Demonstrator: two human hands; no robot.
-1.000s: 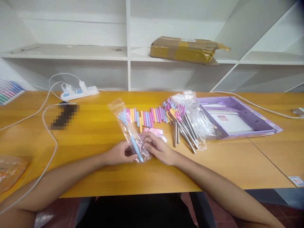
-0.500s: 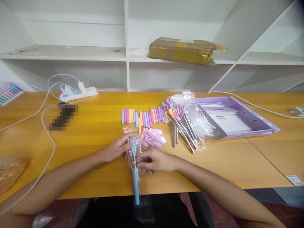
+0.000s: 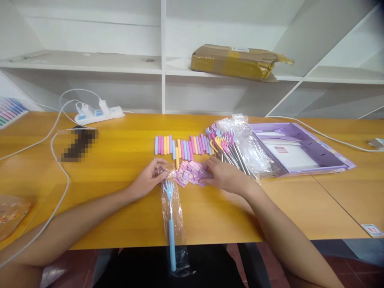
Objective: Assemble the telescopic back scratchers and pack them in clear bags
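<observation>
A blue hand-shaped scratcher [image 3: 171, 236] lies inside a clear plastic bag [image 3: 180, 216], its handle end reaching past the table's front edge. My left hand [image 3: 152, 176] pinches the top of that bag, above the scratcher's claw. At the right side of a pile of pink and purple cards [image 3: 189, 173], my right hand [image 3: 223, 174] has its fingertips closed on a card. Behind the cards lies a row of pink, yellow, blue and purple tubes [image 3: 186, 149]. Metal-rod scratchers with coloured claws [image 3: 223, 142] lie just beyond my right hand, partly hidden by it.
A purple open box [image 3: 339, 165] and clear plastic bags [image 3: 255, 146] are at the right. A power strip [image 3: 100, 115] with white cables and a pixelated dark object [image 3: 79, 144] are at the left. A taped package [image 3: 234, 62] sits on the shelf.
My right hand has left the bagged scratcher and moved right to the cards. The scratcher has slid a little lower, and my left hand now pinches the bag's top.
</observation>
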